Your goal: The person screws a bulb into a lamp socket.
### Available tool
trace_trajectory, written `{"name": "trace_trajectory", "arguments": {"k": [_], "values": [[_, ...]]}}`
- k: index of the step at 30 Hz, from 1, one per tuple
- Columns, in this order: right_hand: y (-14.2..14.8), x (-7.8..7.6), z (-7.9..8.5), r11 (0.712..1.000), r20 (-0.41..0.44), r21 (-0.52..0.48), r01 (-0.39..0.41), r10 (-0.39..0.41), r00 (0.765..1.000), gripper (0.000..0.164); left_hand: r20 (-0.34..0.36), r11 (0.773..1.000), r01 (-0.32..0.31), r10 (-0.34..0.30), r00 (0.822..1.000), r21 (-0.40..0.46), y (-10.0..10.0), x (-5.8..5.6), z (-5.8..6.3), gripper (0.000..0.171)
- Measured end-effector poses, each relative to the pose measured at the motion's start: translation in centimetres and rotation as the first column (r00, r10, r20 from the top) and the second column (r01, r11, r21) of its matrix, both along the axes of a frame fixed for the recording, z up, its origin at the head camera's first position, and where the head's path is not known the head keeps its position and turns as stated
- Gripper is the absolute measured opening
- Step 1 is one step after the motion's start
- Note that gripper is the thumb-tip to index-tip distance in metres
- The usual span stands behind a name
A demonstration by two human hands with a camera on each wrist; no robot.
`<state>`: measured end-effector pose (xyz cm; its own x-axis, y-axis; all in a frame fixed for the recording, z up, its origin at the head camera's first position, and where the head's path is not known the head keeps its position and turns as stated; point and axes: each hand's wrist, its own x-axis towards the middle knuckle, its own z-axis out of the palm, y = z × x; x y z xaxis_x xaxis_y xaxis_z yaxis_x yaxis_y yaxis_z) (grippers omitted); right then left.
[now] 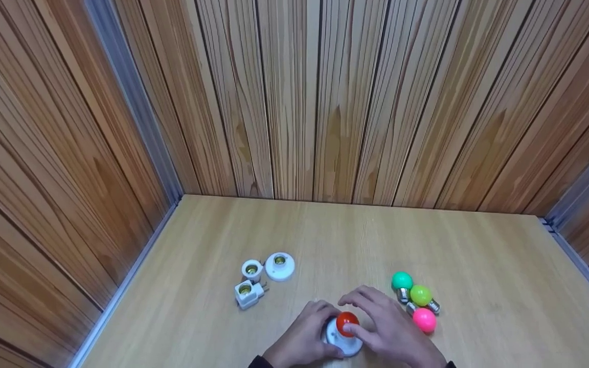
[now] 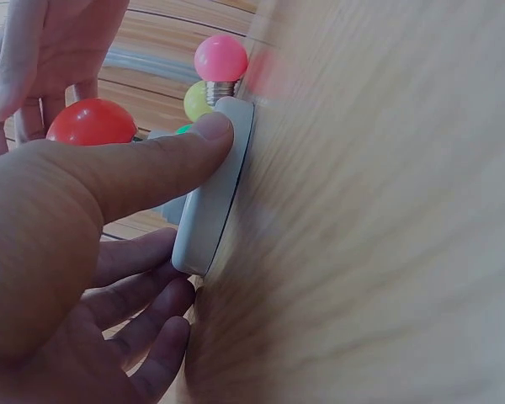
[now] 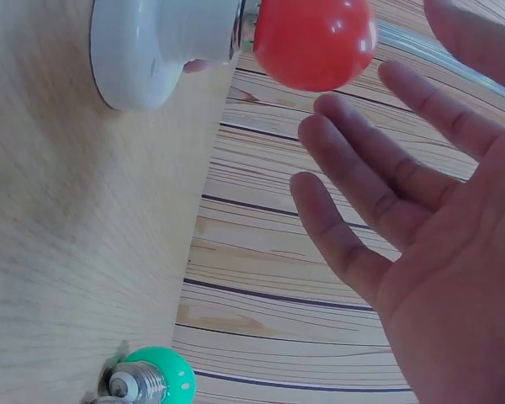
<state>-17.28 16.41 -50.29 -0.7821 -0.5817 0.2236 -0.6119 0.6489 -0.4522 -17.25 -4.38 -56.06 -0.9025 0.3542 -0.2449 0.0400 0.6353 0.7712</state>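
Note:
A red light bulb (image 1: 346, 321) sits upright in a round white lamp holder (image 1: 345, 346) on the table. My left hand (image 1: 304, 335) grips the holder's base, thumb on its near edge and fingers at the far side. In the left wrist view the thumb crosses the base (image 2: 210, 202), partly hiding the socket. My right hand (image 1: 391, 329) is around the red bulb with its fingers spread and relaxed. The right wrist view shows those fingers apart from the bulb (image 3: 311, 42), whose metal thread shows partly above the socket (image 3: 198, 29).
Right of my hands lie a green bulb (image 1: 402, 280), a yellow-green bulb (image 1: 421, 295) and a pink bulb (image 1: 424, 320). At the left stand another round holder (image 1: 287, 272), a small white socket (image 1: 252, 269) and a square plug-in socket (image 1: 247, 296). Wooden walls (image 1: 294, 102) enclose the table.

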Motion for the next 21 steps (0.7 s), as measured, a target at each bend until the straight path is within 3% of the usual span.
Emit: {"name": "trace_trajectory", "arguments": {"k": [4,11,21], "values": [[0.39,0.06,0.08,0.999,-0.009,0.002,-0.048,0.048,0.999,0.033,-0.009,1.000,0.007,-0.008,1.000,-0.019,0.04,-0.16,0.05,0.062],[0.79,0.18,0.08,0.993,0.117,-0.009,-0.120,0.120,0.986,0.044,0.035,1.000,0.004,-0.004,0.999,-0.006,0.04,-0.32,0.03,0.062],[0.50,-0.18,0.24,0.993,0.221,0.012,-0.119,0.113,0.969,0.040,0.043,1.000,-0.008,0.008,0.999,0.001,0.00,-0.23,0.14,0.063]]}}
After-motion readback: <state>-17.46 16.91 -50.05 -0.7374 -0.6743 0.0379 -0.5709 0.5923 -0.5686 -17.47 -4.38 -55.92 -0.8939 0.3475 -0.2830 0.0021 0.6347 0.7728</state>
